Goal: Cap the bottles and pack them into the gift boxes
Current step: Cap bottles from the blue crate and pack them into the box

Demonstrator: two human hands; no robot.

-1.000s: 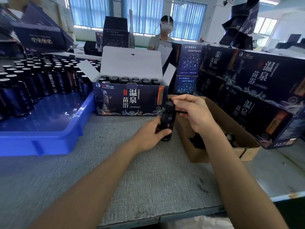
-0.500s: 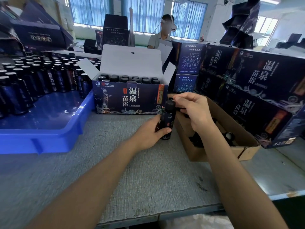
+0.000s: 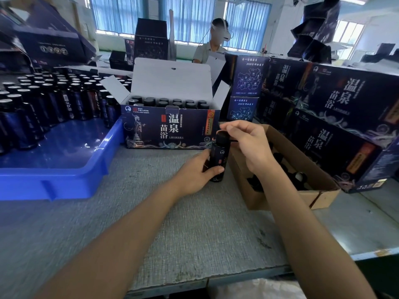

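A small dark bottle (image 3: 218, 157) stands upright on the grey table in front of the open gift box (image 3: 170, 128). My left hand (image 3: 197, 171) grips the bottle's body low down. My right hand (image 3: 248, 143) pinches the black cap (image 3: 222, 137) on the bottle's top with thumb and fingers. The gift box has its white lid flap raised and holds rows of capped bottles (image 3: 168, 102). A brown cardboard carton (image 3: 317, 188) to the right holds loose black caps (image 3: 299, 176).
A blue tray (image 3: 64, 169) at the left carries several uncapped dark bottles (image 3: 43, 104). Closed gift boxes (image 3: 336, 117) are stacked at the right. A person (image 3: 212, 48) stands behind the boxes. The table's front edge runs near the bottom of the view.
Both hands stay on the bottle and cap in the same place. My right hand's fingers have shifted slightly round the cap.
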